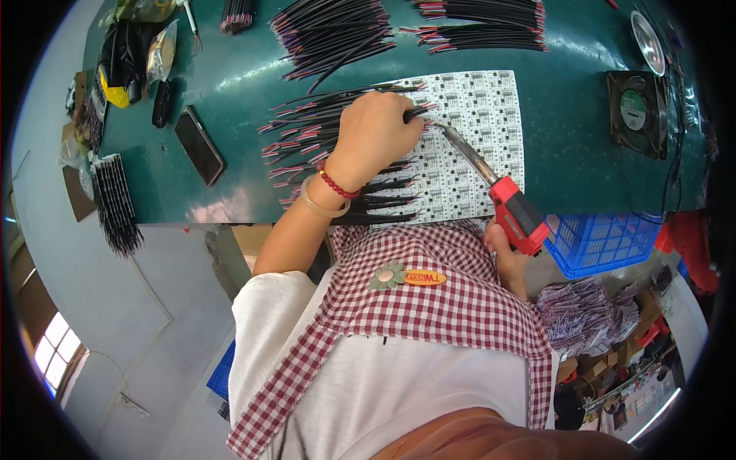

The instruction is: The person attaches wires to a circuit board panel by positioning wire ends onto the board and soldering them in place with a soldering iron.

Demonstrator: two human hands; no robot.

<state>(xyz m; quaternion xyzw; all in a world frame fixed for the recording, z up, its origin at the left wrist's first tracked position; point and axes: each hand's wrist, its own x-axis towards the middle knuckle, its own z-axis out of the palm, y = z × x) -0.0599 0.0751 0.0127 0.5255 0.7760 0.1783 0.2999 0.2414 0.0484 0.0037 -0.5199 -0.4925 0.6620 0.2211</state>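
Observation:
My left hand (pixel 376 134) is closed in a pinch on a black cable (pixel 416 113), whose stripped wire end points right over a white sheet of small circuit boards (pixel 491 100). Below and to the right, my right hand (pixel 506 259) grips a red and black soldering gun (pixel 517 215). Its metal tip reaches up and left to the board sheet, close beside the held cable's end; whether they touch I cannot tell. Several black cables with red and white wire ends (pixel 303 138) lie side by side across the sheet's left part, running under my left wrist.
Bundles of black cables (pixel 333 31) lie at the far side of the green table (pixel 567 153). A phone (pixel 200 146) rests at left, a black fan (pixel 638 113) at right. A blue crate (pixel 590 245) stands below the right table edge. Cables (pixel 116 203) hang over the left front edge.

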